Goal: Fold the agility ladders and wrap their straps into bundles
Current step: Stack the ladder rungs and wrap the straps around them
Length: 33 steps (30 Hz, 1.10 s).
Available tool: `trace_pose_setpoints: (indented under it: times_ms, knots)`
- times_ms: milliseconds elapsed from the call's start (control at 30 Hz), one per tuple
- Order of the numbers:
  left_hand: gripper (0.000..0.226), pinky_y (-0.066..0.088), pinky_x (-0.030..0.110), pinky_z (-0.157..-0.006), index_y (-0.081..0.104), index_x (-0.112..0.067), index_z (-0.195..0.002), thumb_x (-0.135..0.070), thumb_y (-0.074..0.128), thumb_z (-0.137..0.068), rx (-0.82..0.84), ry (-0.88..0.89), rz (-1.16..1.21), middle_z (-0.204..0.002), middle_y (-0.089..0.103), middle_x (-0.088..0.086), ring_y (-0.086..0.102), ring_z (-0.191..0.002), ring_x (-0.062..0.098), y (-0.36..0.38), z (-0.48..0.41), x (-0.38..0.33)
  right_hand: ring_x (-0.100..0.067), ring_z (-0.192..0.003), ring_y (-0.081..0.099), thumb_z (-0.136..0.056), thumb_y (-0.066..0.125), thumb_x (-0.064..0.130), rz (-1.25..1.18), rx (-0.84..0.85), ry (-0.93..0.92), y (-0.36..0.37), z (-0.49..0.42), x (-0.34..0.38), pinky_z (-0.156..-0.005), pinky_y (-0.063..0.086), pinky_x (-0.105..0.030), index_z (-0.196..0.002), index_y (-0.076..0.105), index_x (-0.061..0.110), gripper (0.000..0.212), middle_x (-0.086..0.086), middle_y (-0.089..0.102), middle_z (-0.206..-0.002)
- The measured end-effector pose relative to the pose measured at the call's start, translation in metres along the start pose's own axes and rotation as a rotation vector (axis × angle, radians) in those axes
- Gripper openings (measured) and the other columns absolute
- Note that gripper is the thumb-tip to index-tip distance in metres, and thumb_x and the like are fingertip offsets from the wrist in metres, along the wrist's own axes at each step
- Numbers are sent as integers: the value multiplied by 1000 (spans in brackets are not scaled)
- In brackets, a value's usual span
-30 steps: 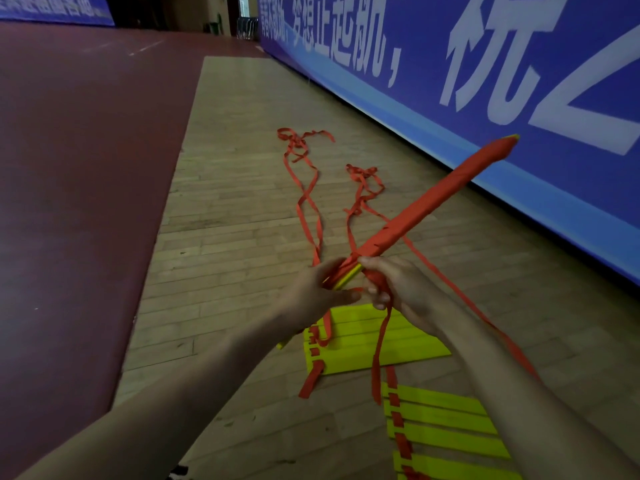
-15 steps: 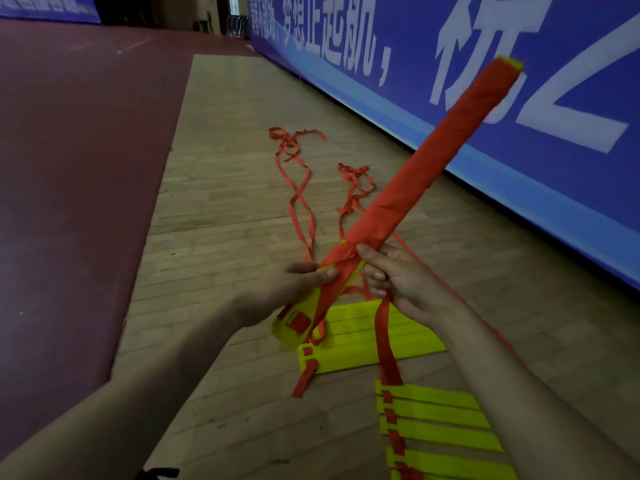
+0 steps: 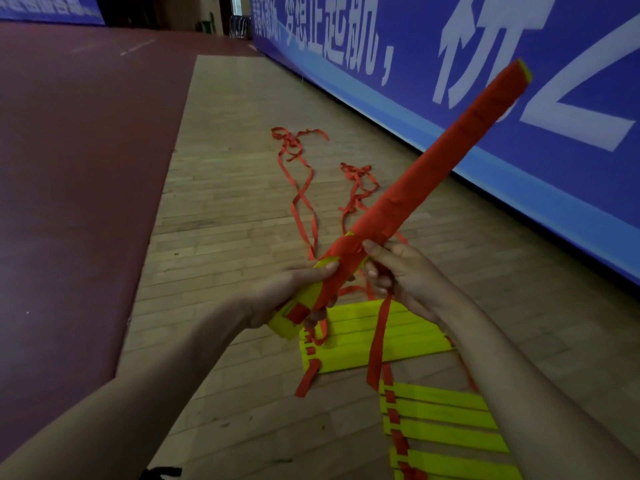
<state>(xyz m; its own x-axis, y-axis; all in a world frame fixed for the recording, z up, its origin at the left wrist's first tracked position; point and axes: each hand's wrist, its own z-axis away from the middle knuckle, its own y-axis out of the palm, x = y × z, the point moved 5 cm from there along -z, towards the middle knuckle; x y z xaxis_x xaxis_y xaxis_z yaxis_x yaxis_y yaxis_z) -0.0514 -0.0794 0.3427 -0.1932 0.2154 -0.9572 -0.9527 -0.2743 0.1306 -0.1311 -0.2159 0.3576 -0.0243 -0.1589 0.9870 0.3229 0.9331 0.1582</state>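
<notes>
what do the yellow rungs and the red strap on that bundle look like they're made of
Yellow rungs: probably rigid plastic, smooth with slight sheen; they lie as flat straight slats. Red strap: looks like woven fabric webbing, matte; it hangs limp and winds tightly round the bundle.

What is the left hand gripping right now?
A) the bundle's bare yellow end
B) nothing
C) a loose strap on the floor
A: the left hand grips the bundle at its bare yellow end, while the right hand holds the red-wrapped part just above.
</notes>
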Motion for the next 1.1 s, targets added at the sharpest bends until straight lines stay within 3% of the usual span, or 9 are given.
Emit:
trace_pose_setpoints:
  times_ms: [100, 233, 333, 433, 533, 667, 900, 1100]
  knots:
    - [53, 42, 25, -49, 57, -7, -89, -59, 50, -81, -51, -64, 48, -70, 60, 7, 52, -52, 18, -1, -1, 3, -4, -41, 43, -100, 44, 10, 112, -23, 28, -5, 0, -6, -42, 36, -16, -89, 57, 10, 17, 0, 61, -62]
    - [55, 42, 24, -46, 58, -7, -84, -61, 48, -78, -155, -81, 39, -67, 60, 7, 52, -50, 17, -5, -1, 3, -5, -43, 48, -101, 43, 13, 248, -22, 40, -9, 1, -6, -46, 38, -19, -93, 60, 6, 20, 2, 67, -63]
    - [47, 42, 26, -50, 59, -9, -91, -54, 45, -90, -286, -16, -85, -74, 60, 9, 52, -55, 16, -9, -2, 0, -4, -39, 47, -101, 44, 12, 370, -37, 38, -6, 3, -6, -43, 37, -16, -104, 61, -1, 22, -3, 65, -64]
    - [30, 35, 27, -52, 61, -16, -98, -42, 48, -96, -385, 79, -144, -80, 56, 9, 47, -61, 18, -9, -1, -5, -4, -36, 42, -101, 44, 14, 444, -83, 19, -1, 5, -5, -41, 34, -16, -99, 63, 11, 20, -5, 61, -62]
    - [18, 31, 24, -52, 64, -18, -101, -33, 57, -93, -431, 137, -181, -75, 55, -1, 45, -62, 13, -5, -3, -6, -5, -36, 37, -102, 44, 17, 426, -127, 2, 2, 5, 0, -38, 29, -18, -83, 60, 15, 25, -4, 53, -57]
    - [22, 33, 9, -43, 68, -15, -105, -25, 69, -85, -469, 142, -156, -49, 55, -18, 48, -44, -6, -8, -8, -1, -5, -35, 35, -99, 41, 9, 391, -153, 45, 3, 4, -3, -37, 26, -20, -85, 55, 4, 21, -4, 47, -55]
    - [30, 35, 10, -42, 67, -12, -104, -20, 78, -77, -604, 133, -143, -71, 57, -4, 48, -45, -6, -11, -9, 3, -5, -36, 36, -101, 37, 11, 354, -114, 22, 10, 6, -10, -39, 31, -20, -88, 57, 2, 25, -2, 52, -56]
    - [36, 39, 10, -45, 64, -11, -102, -11, 82, -71, -683, 218, -201, -77, 55, -1, 49, -55, 0, -12, -5, -2, -5, -34, 33, -93, 38, 3, 266, -162, 13, 13, 6, -5, -37, 29, -18, -61, 51, 7, 35, -7, 48, -54]
